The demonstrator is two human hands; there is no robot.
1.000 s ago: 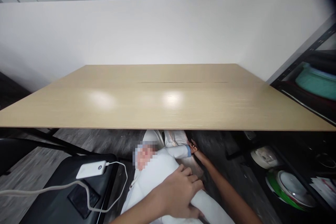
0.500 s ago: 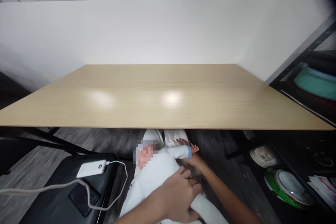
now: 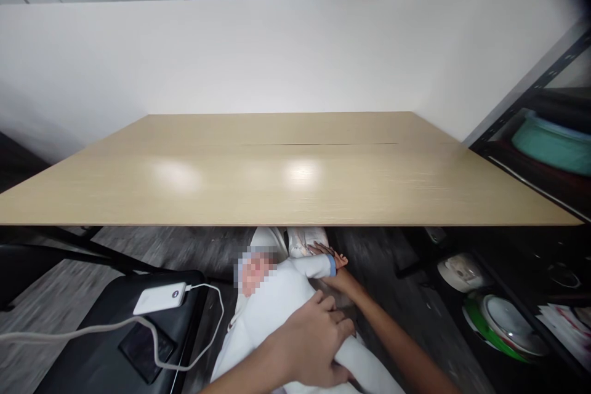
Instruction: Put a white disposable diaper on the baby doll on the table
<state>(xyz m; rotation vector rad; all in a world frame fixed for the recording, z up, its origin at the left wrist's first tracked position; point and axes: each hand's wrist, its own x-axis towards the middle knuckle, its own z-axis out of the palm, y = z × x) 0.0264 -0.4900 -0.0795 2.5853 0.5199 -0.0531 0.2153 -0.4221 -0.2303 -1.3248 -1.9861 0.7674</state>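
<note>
A baby-like figure in white clothes (image 3: 286, 295) lies tilted below the table's front edge; whether it is a doll cannot be made out. Its face is blurred out, and its sleeve ends in a blue cuff. My left hand (image 3: 318, 338) is closed, with bent fingers, over its lower body near the white leg (image 3: 369, 363). Past the figure's small hand reaches my right hand (image 3: 339, 280), partly hidden by the sleeve. Its fingers lie over a white printed item (image 3: 305, 240) that looks like a folded diaper, with the thumb out of sight.
The wooden table (image 3: 295, 184) spans the view. On a black chair (image 3: 101, 320) at left lie a white power bank (image 3: 159, 298) with a cable and a dark phone (image 3: 146, 349). Shelves at right hold a teal container (image 3: 551, 141) and a lidded dish (image 3: 508, 323).
The view has shifted very slightly. Both hands and the figure keep nearly the same position.
</note>
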